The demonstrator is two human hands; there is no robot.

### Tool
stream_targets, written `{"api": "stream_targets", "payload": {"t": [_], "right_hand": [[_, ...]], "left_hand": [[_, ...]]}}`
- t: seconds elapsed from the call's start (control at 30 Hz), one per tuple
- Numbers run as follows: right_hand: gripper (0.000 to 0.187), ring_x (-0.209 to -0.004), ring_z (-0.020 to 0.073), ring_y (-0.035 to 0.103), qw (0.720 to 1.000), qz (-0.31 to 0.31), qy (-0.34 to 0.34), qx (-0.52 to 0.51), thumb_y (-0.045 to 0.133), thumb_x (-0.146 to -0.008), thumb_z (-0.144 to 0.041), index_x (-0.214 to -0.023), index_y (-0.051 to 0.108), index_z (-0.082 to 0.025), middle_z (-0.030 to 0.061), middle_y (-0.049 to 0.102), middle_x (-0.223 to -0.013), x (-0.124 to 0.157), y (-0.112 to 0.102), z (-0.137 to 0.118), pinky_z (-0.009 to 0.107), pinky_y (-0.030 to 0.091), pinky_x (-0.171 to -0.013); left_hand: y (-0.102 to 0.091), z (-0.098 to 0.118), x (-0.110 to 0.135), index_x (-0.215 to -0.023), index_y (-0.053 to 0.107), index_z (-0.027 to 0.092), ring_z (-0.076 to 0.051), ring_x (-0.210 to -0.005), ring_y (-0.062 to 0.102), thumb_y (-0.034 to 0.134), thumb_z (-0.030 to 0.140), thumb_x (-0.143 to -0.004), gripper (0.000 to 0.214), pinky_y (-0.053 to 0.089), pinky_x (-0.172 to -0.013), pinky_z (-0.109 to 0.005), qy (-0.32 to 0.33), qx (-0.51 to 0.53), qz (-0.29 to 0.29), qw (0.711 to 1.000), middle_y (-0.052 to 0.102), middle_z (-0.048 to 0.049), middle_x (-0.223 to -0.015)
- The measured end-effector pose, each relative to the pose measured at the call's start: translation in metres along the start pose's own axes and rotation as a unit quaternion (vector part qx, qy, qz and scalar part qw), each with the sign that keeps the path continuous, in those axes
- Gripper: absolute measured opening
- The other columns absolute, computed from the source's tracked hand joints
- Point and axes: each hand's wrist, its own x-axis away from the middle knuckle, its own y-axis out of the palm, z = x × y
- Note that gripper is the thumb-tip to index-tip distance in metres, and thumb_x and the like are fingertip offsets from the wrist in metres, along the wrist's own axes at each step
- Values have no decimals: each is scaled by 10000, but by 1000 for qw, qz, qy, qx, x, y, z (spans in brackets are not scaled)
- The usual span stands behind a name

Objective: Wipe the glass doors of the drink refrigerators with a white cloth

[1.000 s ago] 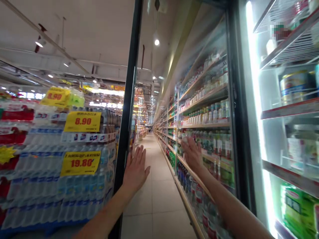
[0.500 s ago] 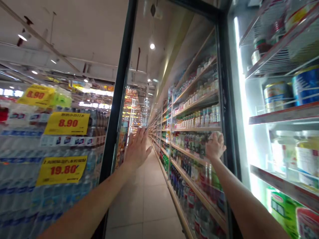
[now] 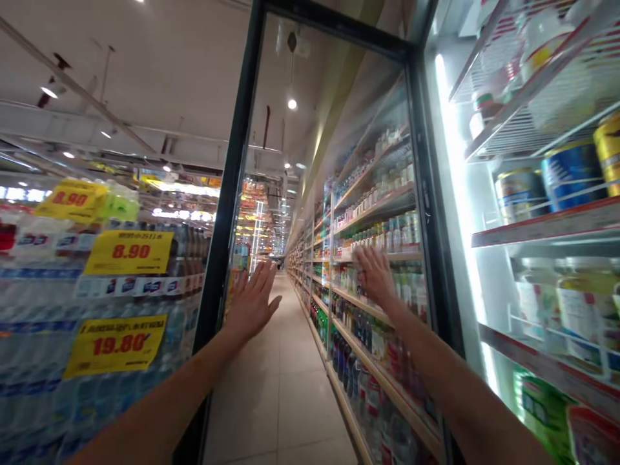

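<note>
A glass cooler door [image 3: 419, 194] with a dark frame stands swung open in front of me. My left hand [image 3: 252, 303] is raised flat at the left part of its pane, fingers stretched and thumb apart, holding nothing. Farther right, my right hand [image 3: 375, 278] is up at the glass too, smeared by motion. Its fingers point upward; whether anything lies under the palm I cannot tell. Through or in the pane, long shelves of bottles [image 3: 375, 307] show behind the right hand.
At the right is the lit cooler, with wire shelves [image 3: 547, 223] of cans [image 3: 574, 171] and bottles [image 3: 537, 297]. Stacked bottled water [image 3: 36, 361] with yellow price signs [image 3: 116, 345] stands at the left. A tiled floor [image 3: 252, 400] shows through the door.
My right hand has swept left across the pane from near the door's right edge. My left hand stays flat at the glass, slightly lower in view. The view has shifted slightly.
</note>
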Motion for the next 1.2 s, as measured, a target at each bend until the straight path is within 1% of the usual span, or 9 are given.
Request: {"api": "stream_targets", "payload": {"t": [0.1,0.2,0.4,0.53,0.77,0.87,0.97,1.07,1.2], "right_hand": [[527,-1308,292,323,970,75,230,14,327,-845,-187,-1368,372,-133,171,392,-1395,11,-8,49,521,318,-1007],[544,-1299,305,332,957,89,277,10,278,-859,-188,-1389,318,-71,220,370,-1391,5,-2,49,502,360,-978],[559,-1376,242,191,999,0,-42,-1,424,-815,-154,-1370,381,-202,93,295,-1474,-18,25,-67,451,239,-1083],[533,-1360,219,249,985,-20,-168,9,453,-799,-126,-1313,455,-269,62,377,-1435,-5,20,-64,469,224,-1086],[494,-1287,322,363,959,131,245,49,361,-851,-162,-1340,429,-143,207,381,-1396,7,14,-2,533,363,-962],[492,-1327,314,296,983,121,136,29,364,-850,-150,-1336,439,-159,183,374,-1409,11,26,-44,523,330,-995],[503,-1355,240,254,991,60,-117,-2,423,-836,-134,-1320,455,-267,76,398,-1417,25,37,-85,459,256,-1069],[481,-1344,199,280,973,22,-228,-4,463,-825,-130,-1259,506,-334,21,431,-1398,41,36,-76,436,220,-1093],[475,-1313,273,325,992,76,91,52,379,-840,-122,-1289,495,-225,123,408,-1396,57,20,0,508,301,-1029]], "left_hand": [[3,3,1,-1409,243,116,-257,-1378,199,351,335,-874,588,169,-1108,-483,-9,-4,14,1000,260,-115,-1477],[7,8,2,-1421,198,110,-258,-1384,177,341,318,-877,600,156,-1110,-493,-17,-8,30,999,243,-123,-1481],[5,10,7,-1414,223,106,-256,-1382,183,338,293,-877,580,180,-1106,-491,-23,-1,26,999,273,-119,-1470],[-2,9,11,-1394,281,96,-252,-1376,206,349,280,-866,563,217,-1099,-470,-22,-6,4,1000,276,-107,-1468],[-4,14,15,-1385,305,100,-242,-1375,211,369,250,-844,565,182,-1120,-461,-37,-1,-7,999,283,-97,-1466],[0,15,17,-1392,286,88,-244,-1382,187,376,256,-844,580,162,-1124,-467,-42,-1,-2,999,282,-111,-1465],[2,13,19,-1398,269,89,-241,-1385,173,377,271,-849,588,164,-1124,-458,-33,0,-3,999,263,-108,-1473],[2,11,21,-1408,245,101,-233,-1389,162,380,272,-850,599,165,-1126,-450,-27,5,2,1000,264,-98,-1474],[1,17,23,-1401,265,101,-249,-1385,177,387,285,-850,594,175,-1119,-473,-47,13,0,999,244,-103,-1481]]}}
